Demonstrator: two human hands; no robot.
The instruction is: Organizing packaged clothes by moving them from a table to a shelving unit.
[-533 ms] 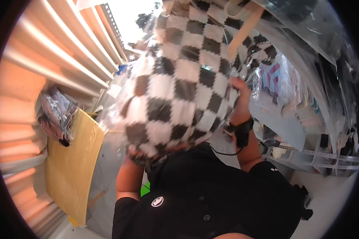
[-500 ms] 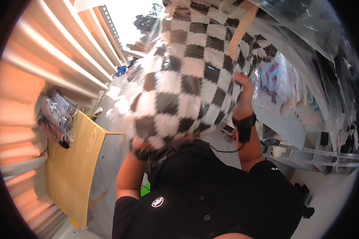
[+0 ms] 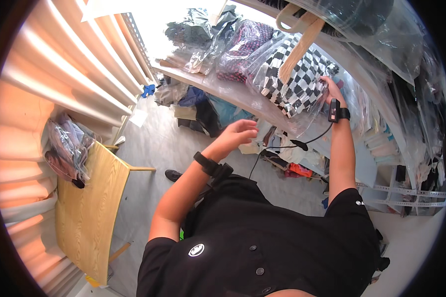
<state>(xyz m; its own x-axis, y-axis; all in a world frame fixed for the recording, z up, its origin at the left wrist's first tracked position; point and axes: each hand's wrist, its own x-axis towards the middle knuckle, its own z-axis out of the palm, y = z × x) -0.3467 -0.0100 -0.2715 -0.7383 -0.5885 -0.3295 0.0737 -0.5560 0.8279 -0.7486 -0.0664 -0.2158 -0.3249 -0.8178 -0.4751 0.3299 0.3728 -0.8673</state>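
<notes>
A black-and-white checkered garment in clear plastic (image 3: 300, 90) lies on the upper shelf (image 3: 181, 74) at the top right, beside a dark bag with pink dots (image 3: 240, 47). My right hand (image 3: 332, 90) holds the checkered bundle's right edge, with a strapped device on the wrist. My left hand (image 3: 230, 136) is in mid-air below and left of the bundle, empty, its fingers loosely bent and apart. A beige strap (image 3: 297, 57) hangs in front of the bundle.
A wooden table (image 3: 84, 222) with bagged clothes (image 3: 68, 146) stands at left by pleated curtains (image 3: 27, 119). Folded clothes (image 3: 200, 111) lie in piles below the shelf. Wrapped garments hang at right. The grey floor (image 3: 148, 138) shows between, and a black cable runs between my wrists.
The checkered bundle has moved from close before me, held in both hands, up and away onto the shelf. My left hand has let go of it; my right hand remains on it.
</notes>
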